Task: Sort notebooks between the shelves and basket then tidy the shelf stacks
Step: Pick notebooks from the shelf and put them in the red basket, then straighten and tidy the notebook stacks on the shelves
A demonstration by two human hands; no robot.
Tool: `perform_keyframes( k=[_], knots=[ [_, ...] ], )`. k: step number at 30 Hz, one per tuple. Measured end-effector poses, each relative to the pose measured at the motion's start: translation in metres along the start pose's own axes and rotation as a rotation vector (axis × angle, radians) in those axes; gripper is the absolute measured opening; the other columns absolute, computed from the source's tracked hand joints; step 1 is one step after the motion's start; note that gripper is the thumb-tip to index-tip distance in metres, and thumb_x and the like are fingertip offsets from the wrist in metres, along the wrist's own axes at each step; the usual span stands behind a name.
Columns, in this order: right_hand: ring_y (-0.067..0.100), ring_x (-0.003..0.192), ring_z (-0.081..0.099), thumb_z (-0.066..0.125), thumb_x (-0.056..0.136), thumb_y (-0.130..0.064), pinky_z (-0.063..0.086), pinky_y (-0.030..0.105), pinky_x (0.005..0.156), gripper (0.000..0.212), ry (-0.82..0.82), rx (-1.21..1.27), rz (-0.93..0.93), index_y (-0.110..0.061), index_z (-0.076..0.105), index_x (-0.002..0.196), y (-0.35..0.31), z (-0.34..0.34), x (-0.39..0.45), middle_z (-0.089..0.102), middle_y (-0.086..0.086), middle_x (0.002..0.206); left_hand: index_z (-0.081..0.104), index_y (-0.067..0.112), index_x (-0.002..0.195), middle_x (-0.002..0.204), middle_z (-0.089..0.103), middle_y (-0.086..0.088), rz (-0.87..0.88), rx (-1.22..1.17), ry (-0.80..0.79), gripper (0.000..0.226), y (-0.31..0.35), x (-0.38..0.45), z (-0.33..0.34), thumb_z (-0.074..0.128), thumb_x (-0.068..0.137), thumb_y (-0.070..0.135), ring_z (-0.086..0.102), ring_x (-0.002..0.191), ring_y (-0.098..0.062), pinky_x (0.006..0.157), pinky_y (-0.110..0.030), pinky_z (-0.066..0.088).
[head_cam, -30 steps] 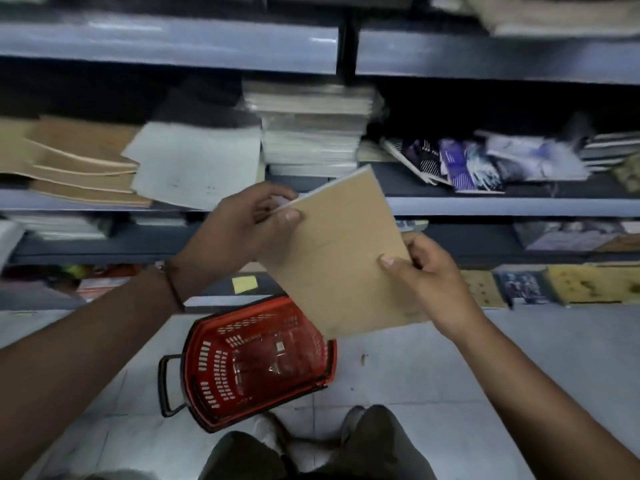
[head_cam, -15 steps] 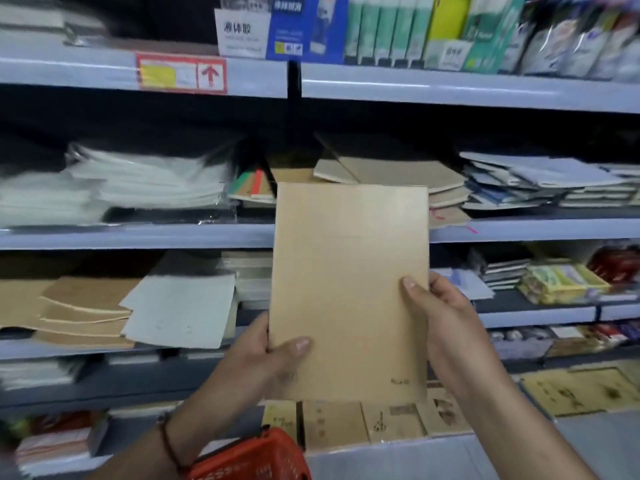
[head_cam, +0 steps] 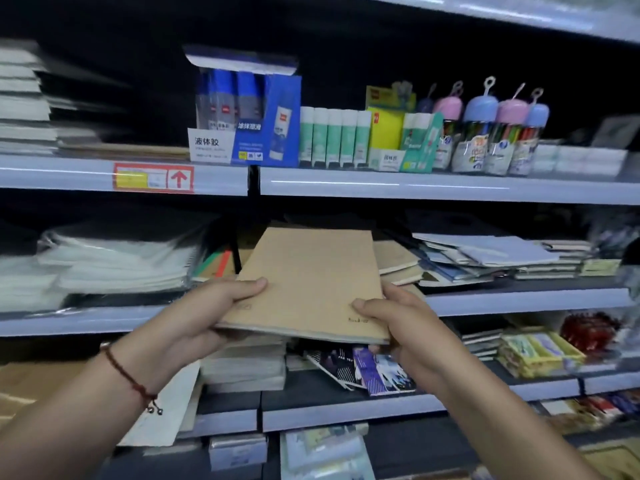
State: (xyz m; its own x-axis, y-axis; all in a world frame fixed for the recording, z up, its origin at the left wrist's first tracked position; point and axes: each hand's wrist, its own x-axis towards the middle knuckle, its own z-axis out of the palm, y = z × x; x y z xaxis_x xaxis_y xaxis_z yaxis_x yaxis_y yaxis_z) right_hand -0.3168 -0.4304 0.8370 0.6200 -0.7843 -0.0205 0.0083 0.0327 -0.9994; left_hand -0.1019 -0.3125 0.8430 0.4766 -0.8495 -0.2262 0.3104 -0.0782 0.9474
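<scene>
A tan kraft notebook (head_cam: 308, 278) lies nearly flat in both my hands, its far edge reaching into the middle shelf (head_cam: 519, 301). My left hand (head_cam: 211, 313) grips its near left corner, thumb on top. My right hand (head_cam: 398, 323) grips the near right corner. Behind it sits a stack of similar brown notebooks (head_cam: 398, 263). The basket is out of view.
White wrapped notebooks (head_cam: 114, 265) fill the middle shelf's left side, loose pale blue ones (head_cam: 485, 254) its right. Glue boxes (head_cam: 247, 116) and pen tubs (head_cam: 491, 133) stand on the upper shelf. Dark patterned notebooks (head_cam: 363, 370) and a white stack (head_cam: 242, 365) lie on the lower shelf.
The view has tilted upward and the red basket has dropped out of sight. The notebook went from upright to nearly flat and moved forward toward the middle shelf.
</scene>
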Motion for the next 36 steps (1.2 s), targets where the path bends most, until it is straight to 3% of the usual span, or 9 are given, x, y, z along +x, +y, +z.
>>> perform_keyframes(
  k=[4, 7, 9, 13, 15, 18, 25, 31, 36],
  knots=[
    [0.008, 0.056, 0.059, 0.061, 0.094, -0.008, 0.040, 0.019, 0.037, 0.004, 0.099, 0.082, 0.023, -0.009, 0.061, 0.098, -0.023, -0.011, 0.046, 0.065, 0.005, 0.086, 0.061, 0.010, 0.098, 0.077, 0.071, -0.008, -0.008, -0.049, -0.075, 0.008, 0.030, 0.024, 0.016, 0.058, 0.092, 0.005, 0.067, 0.054, -0.014, 0.040, -0.020, 0.052],
    [0.011, 0.059, 0.054, 0.060, 0.095, -0.007, 0.039, 0.019, 0.038, 0.012, 0.129, 0.008, 0.056, -0.012, 0.059, 0.084, -0.033, -0.018, 0.078, 0.061, 0.003, 0.079, 0.044, 0.023, 0.132, 0.105, 0.068, -0.017, 0.114, -0.012, -0.011, 0.052, 0.039, 0.049, 0.026, 0.058, 0.091, -0.006, 0.069, 0.056, -0.021, 0.037, -0.019, 0.047],
    [0.013, 0.059, 0.052, 0.061, 0.095, -0.009, 0.038, 0.018, 0.037, 0.003, 0.116, -0.104, 0.043, -0.010, 0.059, 0.094, -0.035, -0.021, 0.094, 0.059, 0.003, 0.079, 0.042, 0.017, 0.143, 0.094, 0.066, -0.013, 0.182, 0.149, 0.086, 0.060, 0.041, 0.067, 0.029, 0.061, 0.091, -0.005, 0.060, 0.049, -0.014, 0.036, -0.018, 0.039],
    [0.015, 0.052, 0.045, 0.063, 0.095, -0.022, 0.033, 0.023, 0.045, 0.044, 0.074, -0.485, 0.018, -0.021, 0.044, 0.136, -0.034, -0.030, 0.119, 0.056, 0.007, 0.078, 0.057, 0.011, 0.134, 0.064, 0.052, -0.003, 0.231, 0.452, 0.201, 0.041, 0.039, 0.097, 0.033, 0.058, 0.095, 0.002, 0.043, 0.043, -0.009, 0.035, -0.017, 0.031],
    [0.018, 0.056, 0.048, 0.061, 0.097, -0.028, 0.033, 0.024, 0.045, 0.054, 0.023, -0.650, 0.040, -0.016, 0.042, 0.146, -0.037, -0.031, 0.127, 0.057, 0.007, 0.074, 0.063, 0.014, 0.129, 0.077, 0.062, -0.004, 0.307, 0.620, 0.246, 0.035, 0.038, 0.103, 0.036, 0.056, 0.096, 0.007, 0.052, 0.055, -0.013, 0.044, -0.020, 0.040],
    [0.023, 0.071, 0.054, 0.054, 0.099, -0.031, 0.037, 0.025, 0.052, 0.046, -0.057, -0.965, 0.016, -0.002, 0.052, 0.135, -0.047, -0.029, 0.133, 0.059, 0.010, 0.085, 0.064, 0.023, 0.130, 0.125, 0.066, -0.002, 0.384, 0.931, 0.272, 0.035, 0.038, 0.108, 0.038, 0.050, 0.099, 0.018, 0.060, 0.102, -0.017, 0.083, -0.021, 0.042],
    [0.030, 0.115, 0.060, 0.043, 0.102, -0.033, 0.049, 0.038, 0.099, 0.042, -0.053, -1.333, -0.024, -0.009, 0.060, 0.131, -0.053, -0.032, 0.134, 0.063, 0.013, 0.129, 0.045, 0.036, 0.147, 0.150, 0.048, -0.002, 0.330, 1.362, 0.233, 0.044, 0.038, 0.107, 0.034, 0.036, 0.104, 0.042, 0.049, 0.131, -0.025, 0.104, -0.029, 0.038],
    [0.024, 0.098, 0.065, 0.045, 0.098, -0.043, 0.049, 0.031, 0.076, 0.035, 0.119, -1.490, -0.327, -0.023, 0.066, 0.118, -0.046, -0.022, 0.108, 0.067, 0.002, 0.113, 0.041, 0.039, 0.145, 0.124, 0.054, -0.001, 0.533, 1.427, 0.363, 0.047, 0.019, 0.066, 0.002, 0.040, 0.100, 0.053, 0.060, 0.112, -0.023, 0.095, -0.037, 0.050],
    [0.010, 0.105, 0.062, 0.052, 0.094, -0.045, 0.048, 0.025, 0.087, 0.027, -0.119, -1.386, -0.672, -0.034, 0.069, 0.112, -0.047, 0.038, 0.080, 0.067, -0.015, 0.116, 0.042, 0.039, 0.144, 0.130, 0.053, 0.007, 0.551, 1.643, 0.515, 0.054, 0.028, -0.015, -0.076, 0.032, 0.095, 0.061, 0.055, 0.119, -0.017, 0.096, -0.034, 0.047]
  ],
)
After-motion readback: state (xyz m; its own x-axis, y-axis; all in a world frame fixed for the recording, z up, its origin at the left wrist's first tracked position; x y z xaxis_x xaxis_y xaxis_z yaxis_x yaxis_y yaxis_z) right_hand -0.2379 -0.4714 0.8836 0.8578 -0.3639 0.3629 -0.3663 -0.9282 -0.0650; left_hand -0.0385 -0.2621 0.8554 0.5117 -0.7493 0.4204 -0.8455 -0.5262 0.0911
